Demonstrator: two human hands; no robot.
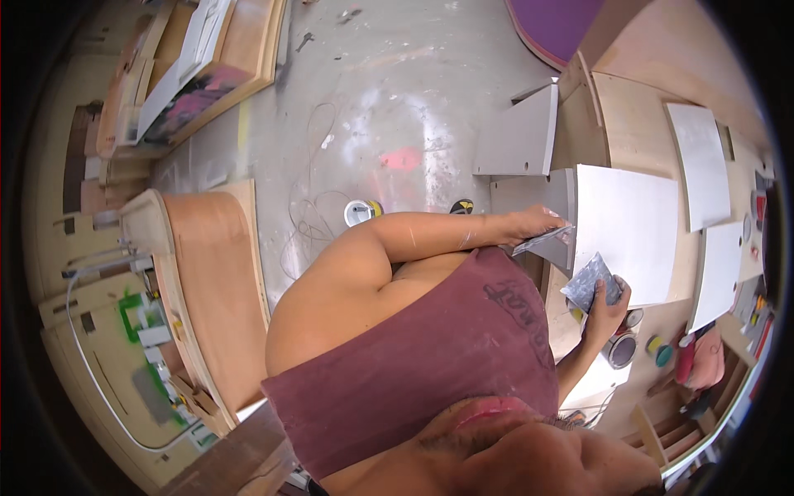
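Observation:
My left arm reaches across to the right, and my left hand [538, 221] is closed on a thin grey sheet [542, 240], seen nearly edge-on. Nearer to me, my right hand [608, 304] grips another flat grey sheet [589, 281], roughly square with whitish smears. Whether these are sandpaper or thin spreader blades, I cannot tell. Both hands are by the left edge of a white panel [633, 223] that lies on the wooden worktop. The two sheets are apart from each other.
Grey panels [519, 132] stand beside the worktop. More white panels [701, 165] lie farther right, with a round can [620, 350] nearer me. On the floor are an open white tub [360, 212] and a loose cord [310, 223]. A curved wooden cabinet [207, 281] stands left.

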